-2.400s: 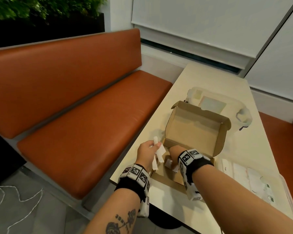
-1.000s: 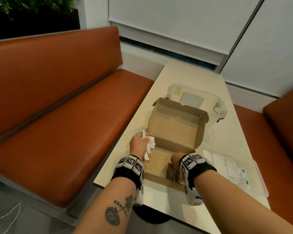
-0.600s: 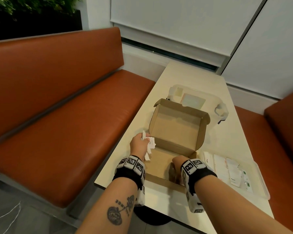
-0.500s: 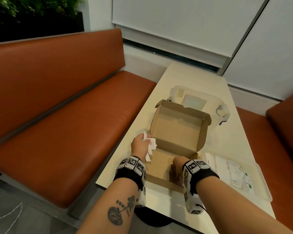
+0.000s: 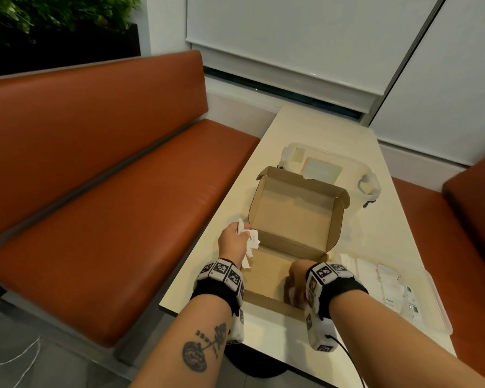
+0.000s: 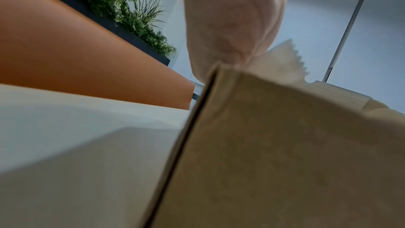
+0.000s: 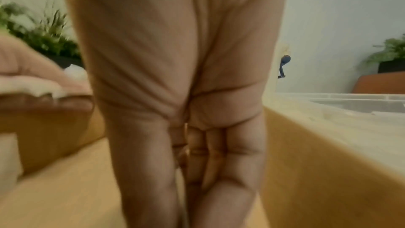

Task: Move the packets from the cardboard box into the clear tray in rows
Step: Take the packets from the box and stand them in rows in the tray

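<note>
At six o'clock on the table (image 5: 300,135), my right hand (image 5: 296,282) reached down inside the cardboard box (image 5: 266,275), fingers pointing at its floor; something white showed by them, but I could not tell whether they had closed on it. My left hand (image 5: 233,243), at nine o'clock of the box, clutched a bunch of white packets (image 5: 251,243) over the box's left wall. At three o'clock lay the clear tray (image 5: 437,312), with packets already lined up flat in it. I judged these packets light, thin and limp, apt to crumple or slide off one another, so I would have pinched each by its serrated end seal, as the left wrist view suggested, and laid it down flat.
</note>
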{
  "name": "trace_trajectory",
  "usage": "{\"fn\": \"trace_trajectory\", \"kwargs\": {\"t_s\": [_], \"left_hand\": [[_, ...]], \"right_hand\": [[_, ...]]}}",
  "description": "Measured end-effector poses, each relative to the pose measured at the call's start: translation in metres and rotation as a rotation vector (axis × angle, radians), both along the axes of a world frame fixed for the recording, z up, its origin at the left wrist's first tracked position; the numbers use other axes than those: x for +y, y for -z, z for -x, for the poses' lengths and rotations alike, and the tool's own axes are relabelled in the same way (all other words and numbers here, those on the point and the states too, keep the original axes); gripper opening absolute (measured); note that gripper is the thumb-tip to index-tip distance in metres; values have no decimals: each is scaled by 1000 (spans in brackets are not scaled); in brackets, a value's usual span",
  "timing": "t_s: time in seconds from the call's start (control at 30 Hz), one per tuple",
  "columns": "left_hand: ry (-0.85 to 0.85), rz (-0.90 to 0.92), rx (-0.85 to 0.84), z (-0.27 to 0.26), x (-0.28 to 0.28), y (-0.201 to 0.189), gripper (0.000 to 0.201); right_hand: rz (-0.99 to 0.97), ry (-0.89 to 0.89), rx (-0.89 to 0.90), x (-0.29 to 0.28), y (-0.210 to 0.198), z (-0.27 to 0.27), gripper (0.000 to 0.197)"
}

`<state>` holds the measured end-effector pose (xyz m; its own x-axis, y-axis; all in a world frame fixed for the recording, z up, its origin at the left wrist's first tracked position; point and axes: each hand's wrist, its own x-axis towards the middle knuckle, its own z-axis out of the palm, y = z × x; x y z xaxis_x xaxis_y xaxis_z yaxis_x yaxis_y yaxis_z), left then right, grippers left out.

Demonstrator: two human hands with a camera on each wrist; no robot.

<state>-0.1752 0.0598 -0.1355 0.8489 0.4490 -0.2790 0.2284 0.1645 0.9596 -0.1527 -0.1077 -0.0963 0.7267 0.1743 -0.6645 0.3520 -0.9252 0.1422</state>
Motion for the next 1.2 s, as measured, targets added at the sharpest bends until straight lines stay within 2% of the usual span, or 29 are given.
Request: {"fn": "trace_trajectory", "kwargs": {"t_s": [0.03, 0.13, 0.17, 0.27, 0.37, 0.43, 0.53, 0.6, 0.73, 0.87, 0.93, 1.07, 1.2], "left_hand": [[8, 7, -5, 0, 0, 0, 25], [19, 42, -26, 1, 1, -2, 25], [22, 57, -25, 2, 1, -3, 25], [58, 196, -22, 4, 1, -7, 20], [86, 365, -46, 9, 7, -12, 16], [86, 392, -70, 13, 14, -13, 18], [88, 271, -89, 19, 26, -10, 12], [24, 201, -67, 20, 34, -4, 15], [-29, 209, -71, 22, 41, 3, 14], [11, 154, -21, 22, 39, 7, 18], [29, 91, 5, 21, 38, 8, 16], [65, -23, 42, 20, 35, 11, 16], [54, -43, 50, 19, 33, 10, 17]], "right_hand": [[-94, 59, -4, 6, -6, -2, 55], [-496, 261, -28, 29, -30, -14, 18], [-613, 305, -54, 37, -39, -18, 12], [-832, 335, -85, 55, -53, -23, 16], [-924, 357, -91, 71, -52, -21, 19], [-970, 402, -75, 80, -47, -16, 17], [-995, 460, -70, 90, -38, -10, 17], [-978, 497, -35, 96, -32, -8, 15], [-718, 439, 125, 97, -21, 1, 2], [-630, 440, 275, 94, -11, 7, 15], [-626, 435, 340, 92, -8, 8, 13], [-626, 383, 343, 85, 3, 7, 11], [-656, 382, 349, 79, 15, 5, 26]]}}
